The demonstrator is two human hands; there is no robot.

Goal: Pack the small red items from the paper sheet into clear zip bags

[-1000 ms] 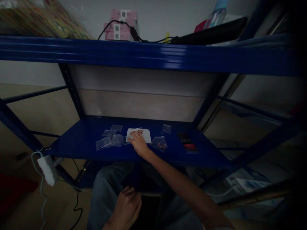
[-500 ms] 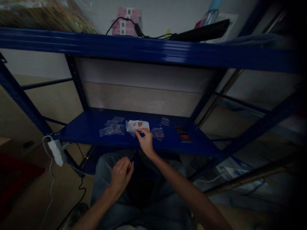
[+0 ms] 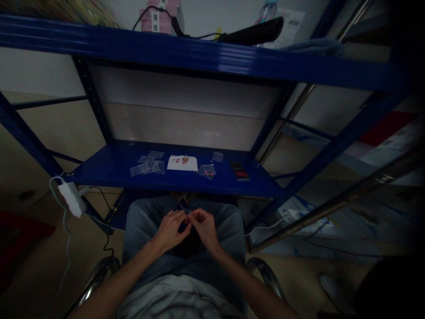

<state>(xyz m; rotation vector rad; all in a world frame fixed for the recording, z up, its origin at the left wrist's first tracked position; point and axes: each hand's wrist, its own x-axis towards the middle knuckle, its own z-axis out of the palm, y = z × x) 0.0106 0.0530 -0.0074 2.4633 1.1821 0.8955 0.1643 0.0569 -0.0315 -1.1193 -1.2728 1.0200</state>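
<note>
Right at the lap, over the blue jeans [image 3: 219, 235], the left hand [image 3: 171, 230] and the right hand [image 3: 205, 228] meet, both grips closed in a fine pinch, with the fingertips [image 3: 191, 214] together on a small dark item [image 3: 183, 219] too small to make out. The work in hand looks like close finger work, and it calls for a steady pinch. Beyond the knees, a blue steel shelf [image 3: 99, 166] carries clear plastic bags [image 3: 146, 166], a white card [image 3: 182, 163] with red specks, a small bag [image 3: 206, 171] and a dark flat pack [image 3: 239, 171], all out of reach of the hands. Farther off, a white power adapter [image 3: 71, 199] hangs by the shelf's left upright, and pink boxes [image 3: 159, 20] sit higher up.
</note>
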